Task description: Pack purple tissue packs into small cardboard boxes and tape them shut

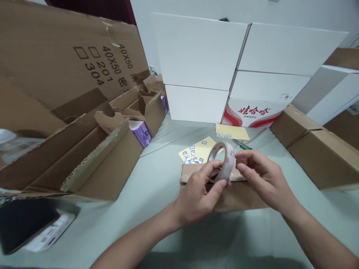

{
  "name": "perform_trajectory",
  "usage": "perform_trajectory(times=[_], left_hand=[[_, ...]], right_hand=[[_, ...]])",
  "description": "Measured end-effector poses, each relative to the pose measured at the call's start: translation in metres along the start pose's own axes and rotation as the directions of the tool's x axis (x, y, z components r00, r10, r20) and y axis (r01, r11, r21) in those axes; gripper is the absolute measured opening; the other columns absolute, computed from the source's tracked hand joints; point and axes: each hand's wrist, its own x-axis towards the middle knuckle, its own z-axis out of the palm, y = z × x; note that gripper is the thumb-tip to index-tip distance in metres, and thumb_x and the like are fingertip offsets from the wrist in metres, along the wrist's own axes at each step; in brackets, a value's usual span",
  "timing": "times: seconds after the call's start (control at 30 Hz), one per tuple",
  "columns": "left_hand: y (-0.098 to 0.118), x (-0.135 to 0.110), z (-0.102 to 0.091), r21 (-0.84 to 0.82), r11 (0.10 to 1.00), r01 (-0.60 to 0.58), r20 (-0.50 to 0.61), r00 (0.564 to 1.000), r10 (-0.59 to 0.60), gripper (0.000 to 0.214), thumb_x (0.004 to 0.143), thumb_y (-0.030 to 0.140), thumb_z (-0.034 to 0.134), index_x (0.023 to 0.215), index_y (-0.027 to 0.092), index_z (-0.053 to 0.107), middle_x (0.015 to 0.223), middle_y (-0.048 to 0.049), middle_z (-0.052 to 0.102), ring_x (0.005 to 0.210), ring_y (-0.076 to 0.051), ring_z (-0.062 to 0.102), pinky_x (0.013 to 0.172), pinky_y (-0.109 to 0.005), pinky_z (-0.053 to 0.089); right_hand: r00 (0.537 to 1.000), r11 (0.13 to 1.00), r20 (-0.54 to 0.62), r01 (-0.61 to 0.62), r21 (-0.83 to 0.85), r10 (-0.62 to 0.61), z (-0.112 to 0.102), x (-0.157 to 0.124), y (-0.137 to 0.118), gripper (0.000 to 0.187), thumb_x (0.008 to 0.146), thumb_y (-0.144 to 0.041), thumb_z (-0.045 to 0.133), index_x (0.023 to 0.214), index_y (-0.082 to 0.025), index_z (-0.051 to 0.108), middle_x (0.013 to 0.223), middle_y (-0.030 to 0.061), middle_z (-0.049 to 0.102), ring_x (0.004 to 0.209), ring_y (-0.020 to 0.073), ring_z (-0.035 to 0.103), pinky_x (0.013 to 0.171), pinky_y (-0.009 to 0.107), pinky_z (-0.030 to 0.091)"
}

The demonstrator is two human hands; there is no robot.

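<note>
- Far left, a dark flat object (25,224) partly over a white device (53,231).
- Next, a long open carton (112,172), with a purple pack (143,134) just beside its far end.
- Toward the middle, two yellow sheets (209,150) with small stickers (185,154).
- With the left hand (200,194), grips the tape roll (228,164) low on its ring, thumb at the near bottom edge, fingers closed at the left side and partly hidden.
- Holds the roll upright above a small brown box (241,198), between both hands.
- With the right hand (266,179), curls thumb and fingers loosely, tips only slightly parted, just beside the roll's right side; cannot tell whether pinching a tape end.
- Far right, a closed brown carton (322,157) on the pale green cloth (159,179).
</note>
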Motion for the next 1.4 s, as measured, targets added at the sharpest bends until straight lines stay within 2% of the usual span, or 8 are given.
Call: perform_trajectory(times=[0.1, 0.27, 0.53, 0.83, 0.97, 1.03, 1.13, 1.4], left_hand=[[0.001, 0.001, -0.002, -0.105, 0.994, 0.005, -0.010, 1.000, -0.006, 0.031, 0.094, 0.031, 0.054, 0.120, 0.015, 0.058, 0.083, -0.0030, 0.064, 0.077, -0.016, 0.062, 0.075, -0.027, 0.049], [0.002, 0.005, -0.005, -0.183, 0.983, 0.015, -0.046, 0.999, -0.024, 0.030, 0.092, 0.040, 0.052, 0.108, 0.015, 0.060, 0.065, 0.0032, 0.050, 0.061, -0.013, 0.046, 0.064, -0.027, 0.043], [0.000, 0.005, -0.004, -0.155, 0.988, -0.002, -0.004, 1.000, 0.001, 0.020, 0.097, 0.038, 0.048, 0.096, 0.019, 0.055, 0.070, 0.0028, 0.054, 0.067, -0.014, 0.050, 0.072, -0.028, 0.045], [0.000, 0.009, -0.006, -0.102, 0.995, 0.014, -0.060, 0.998, -0.020, 0.042, 0.096, 0.054, 0.053, 0.072, 0.020, 0.054, 0.079, -0.0017, 0.061, 0.080, -0.018, 0.058, 0.081, -0.030, 0.048], [-0.004, 0.008, -0.006, -0.173, 0.985, 0.022, -0.073, 0.997, -0.035, 0.036, 0.099, 0.040, 0.044, 0.079, 0.017, 0.063, 0.094, -0.0073, 0.067, 0.100, -0.023, 0.063, 0.095, -0.037, 0.048], [-0.006, 0.007, -0.006, -0.270, 0.962, 0.030, -0.151, 0.986, -0.073, 0.010, 0.088, 0.024, 0.055, 0.088, 0.019, 0.064, 0.095, -0.0046, 0.068, 0.101, -0.022, 0.064, 0.096, -0.037, 0.049], [-0.005, 0.006, -0.006, -0.372, 0.928, 0.014, -0.220, 0.970, -0.103, 0.012, 0.075, 0.017, 0.062, 0.087, 0.019, 0.060, 0.085, -0.0006, 0.065, 0.089, -0.018, 0.064, 0.089, -0.033, 0.051], [-0.004, 0.005, -0.001, 0.065, 0.997, -0.052, -0.211, 0.975, 0.064, 0.029, 0.093, 0.039, 0.060, 0.074, 0.020, 0.051, 0.071, 0.0013, 0.055, 0.068, -0.013, 0.053, 0.066, -0.024, 0.043]], right_hand=[[0.991, 0.976, 0.067, -0.127, 0.178, 0.117, 0.005, 0.002, 0.002, 0.022, 0.095, -0.042, 0.062, 0.097, -0.020, 0.064, 0.074, 0.0003, 0.062, 0.065, 0.0141, 0.060, 0.058, 0.025, 0.050], [0.998, 0.982, -0.016, -0.059, 0.177, 0.063, 0.009, 0.004, 0.003, 0.017, 0.093, -0.036, 0.068, 0.087, -0.021, 0.060, 0.069, -0.0032, 0.056, 0.060, 0.0100, 0.054, 0.055, 0.020, 0.045], [0.996, 0.980, 0.080, -0.060, 0.188, 0.046, 0.014, -0.005, -0.007, 0.021, 0.097, -0.040, 0.062, 0.088, -0.022, 0.061, 0.076, 0.0017, 0.066, 0.066, 0.0152, 0.062, 0.061, 0.027, 0.052], [0.987, 0.998, 0.150, 0.061, 0.034, -0.066, 0.027, -0.009, -0.009, 0.015, 0.094, -0.028, 0.062, 0.108, -0.023, 0.060, 0.105, 0.0065, 0.066, 0.101, 0.0231, 0.065, 0.078, 0.032, 0.055], [0.991, 0.993, 0.080, 0.104, 0.061, -0.108, 0.023, -0.009, -0.010, 0.013, 0.098, -0.024, 0.056, 0.108, -0.024, 0.063, 0.114, 0.0070, 0.067, 0.111, 0.0228, 0.063, 0.091, 0.033, 0.053], [0.996, 0.987, 0.053, 0.065, 0.149, -0.073, 0.020, -0.009, -0.011, 0.012, 0.101, -0.026, 0.052, 0.103, -0.024, 0.063, 0.105, 0.0051, 0.068, 0.098, 0.0195, 0.066, 0.086, 0.031, 0.053], [0.997, 0.989, 0.069, 0.033, 0.143, -0.043, 0.016, -0.010, -0.013, 0.014, 0.102, -0.029, 0.051, 0.094, -0.023, 0.061, 0.087, 0.0015, 0.066, 0.080, 0.0162, 0.063, 0.072, 0.028, 0.051], [0.974, 0.978, 0.149, 0.187, -0.097, -0.172, 0.021, -0.014, -0.009, 0.008, 0.097, -0.017, 0.051, 0.094, -0.023, 0.055, 0.086, 0.0003, 0.063, 0.078, 0.0150, 0.060, 0.071, 0.027, 0.046]])
